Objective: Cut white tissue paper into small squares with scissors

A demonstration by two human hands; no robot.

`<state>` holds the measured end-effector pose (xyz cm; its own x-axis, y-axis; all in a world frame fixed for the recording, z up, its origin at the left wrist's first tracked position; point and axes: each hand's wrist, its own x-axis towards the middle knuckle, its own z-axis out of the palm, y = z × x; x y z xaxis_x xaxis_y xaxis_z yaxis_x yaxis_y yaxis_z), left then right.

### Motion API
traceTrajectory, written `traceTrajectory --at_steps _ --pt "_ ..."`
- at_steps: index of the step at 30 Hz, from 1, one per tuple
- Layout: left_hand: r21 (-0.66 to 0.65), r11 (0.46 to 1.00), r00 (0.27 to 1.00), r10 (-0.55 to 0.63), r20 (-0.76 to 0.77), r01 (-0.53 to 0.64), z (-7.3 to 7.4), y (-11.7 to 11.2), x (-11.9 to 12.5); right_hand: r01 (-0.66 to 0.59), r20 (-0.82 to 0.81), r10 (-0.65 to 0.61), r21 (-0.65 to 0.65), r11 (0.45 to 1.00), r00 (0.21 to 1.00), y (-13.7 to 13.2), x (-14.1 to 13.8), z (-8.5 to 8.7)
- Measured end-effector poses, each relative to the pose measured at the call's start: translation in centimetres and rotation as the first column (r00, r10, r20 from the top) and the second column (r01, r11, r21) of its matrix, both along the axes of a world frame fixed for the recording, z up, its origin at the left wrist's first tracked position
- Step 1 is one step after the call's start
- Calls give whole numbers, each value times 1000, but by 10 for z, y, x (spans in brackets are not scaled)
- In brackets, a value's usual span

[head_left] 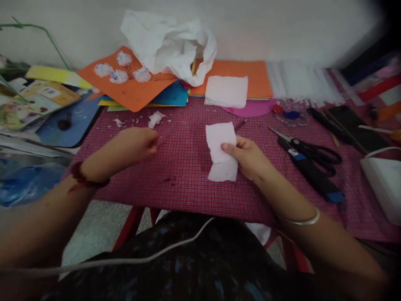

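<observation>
My right hand (pixel 250 156) pinches a strip of white tissue paper (pixel 222 140) between thumb and fingers, above the red checked tablecloth (pixel 188 167). The strip has ragged edges and a crease across its lower part. My left hand (pixel 138 144) is curled closed over the left of the cloth, slightly blurred; whatever its fingers may hold is hidden. Just beyond it lie a torn tissue scrap (pixel 156 119) and small white shreds (pixel 119 122). A folded stack of tissue (pixel 226 92) rests farther back, partly on orange paper (pixel 250 75).
Crumpled white tissue (pixel 169 42) lies at the back, over an orange sheet (pixel 131 92) with white puffy flowers. To the right are scissors (pixel 310 150), a box cutter (pixel 313 171), a phone (pixel 351 127) and a white box (pixel 384 179). A white cable (pixel 150 255) crosses my lap.
</observation>
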<state>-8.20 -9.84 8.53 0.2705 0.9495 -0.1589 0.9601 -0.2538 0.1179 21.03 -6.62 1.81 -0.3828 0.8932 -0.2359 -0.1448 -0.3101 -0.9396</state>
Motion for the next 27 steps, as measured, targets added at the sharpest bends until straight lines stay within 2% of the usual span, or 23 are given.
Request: traceTrajectory --at_steps 2,4,5,6,7,8,9,10,11,13,16,21,24,27 --pt "112 990 996 81 42 -85 4 10 -7 33 -38 -34 -10 999 999 0 -1 1" --pt "71 989 960 107 257 -129 1 17 4 50 -64 -51 -10 999 997 1 -2 2" --pt "-23 990 889 133 438 -136 -3 20 15 58 -65 -58 -2 998 996 0 -2 2" --pt "-159 981 776 182 603 -107 -8 21 29 67 -58 -66 15 998 996 0 -3 2" --pt "-284 957 634 251 732 -51 -14 23 43 73 -45 -71 38 997 996 0 -3 1" --pt "-393 919 493 332 804 23 -21 24 58 77 -27 -76 65 995 997 0 -4 1" --pt "-458 880 384 383 840 122 -27 25 71 85 -9 -84 94 992 996 -1 -4 0" --pt "-493 845 306 423 853 206 -32 26 83 91 10 -93 120 989 996 -1 -4 -1" --pt "-516 816 262 455 851 259 -37 27 93 100 29 -105 143 985 994 -1 -4 -1" --pt "-545 778 228 496 838 312 -44 29 109 135 64 -149 186 973 987 0 -3 -2" --pt "-598 749 208 561 801 285 -48 27 121 183 92 -209 228 956 974 2 -2 1" --pt "-699 651 216 667 713 296 -50 21 123 184 41 -194 165 969 980 8 1 6" --pt "-698 638 240 659 713 324 -49 21 117 180 32 -186 135 974 982 8 0 3" --pt "-685 664 211 654 726 300 -50 23 111 106 78 -121 175 979 990 6 -6 1"
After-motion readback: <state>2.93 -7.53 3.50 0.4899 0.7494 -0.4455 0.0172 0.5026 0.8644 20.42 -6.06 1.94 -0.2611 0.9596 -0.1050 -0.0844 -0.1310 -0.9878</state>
